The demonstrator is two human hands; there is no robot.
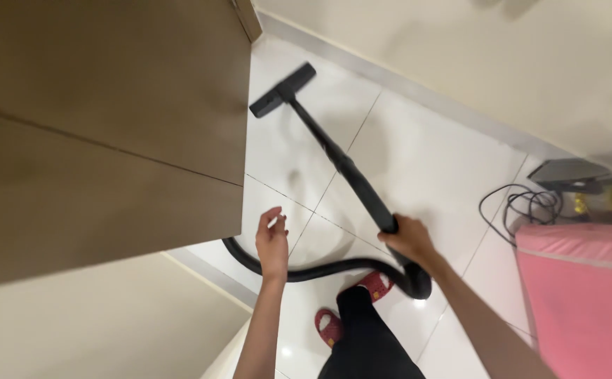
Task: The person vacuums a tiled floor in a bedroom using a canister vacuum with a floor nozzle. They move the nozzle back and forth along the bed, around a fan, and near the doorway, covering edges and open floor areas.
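My right hand point(409, 238) grips the black vacuum wand point(348, 170) near its lower end. The wand slants up and left to a flat black floor nozzle point(283, 90) resting on the white floor tiles point(418, 147), close to the cabinet's corner. A black hose point(320, 268) curves from the wand's end leftward behind my left hand. My left hand point(272, 242) hovers with fingers loosely apart, holding nothing, just in front of the cabinet's edge. Below, my dark trouser leg point(365, 337) and red slippers point(328, 326) show.
A tall brown cabinet point(102, 126) fills the left side. A cream wall with grey skirting point(404, 83) runs along the back. At right a pink padded thing point(583, 288), a tangle of black cables point(523, 207) and a dark flat device point(572, 174) lie on the floor.
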